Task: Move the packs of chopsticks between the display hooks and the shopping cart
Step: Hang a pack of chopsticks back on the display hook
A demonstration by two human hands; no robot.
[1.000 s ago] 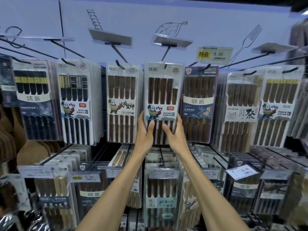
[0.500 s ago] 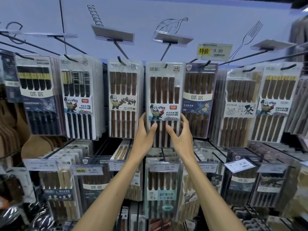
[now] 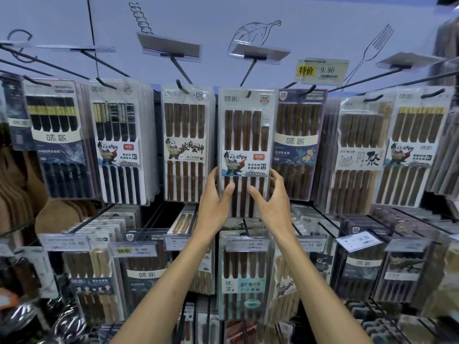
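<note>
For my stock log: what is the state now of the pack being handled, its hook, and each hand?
Middle pack: hanging on its hook, held at its lower edges by both hands.
Hook: through the pack's top hole.
Left hand: grips the pack's left edge, thumb on front.
Right hand: grips the pack's right edge, thumb on front.

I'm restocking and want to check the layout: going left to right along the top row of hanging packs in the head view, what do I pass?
Black gold-banded pack, black-and-white panda pack, brown panda pack, held panda pack, blue flower-label pack, big-character pack, gold-tipped panda pack.
</note>
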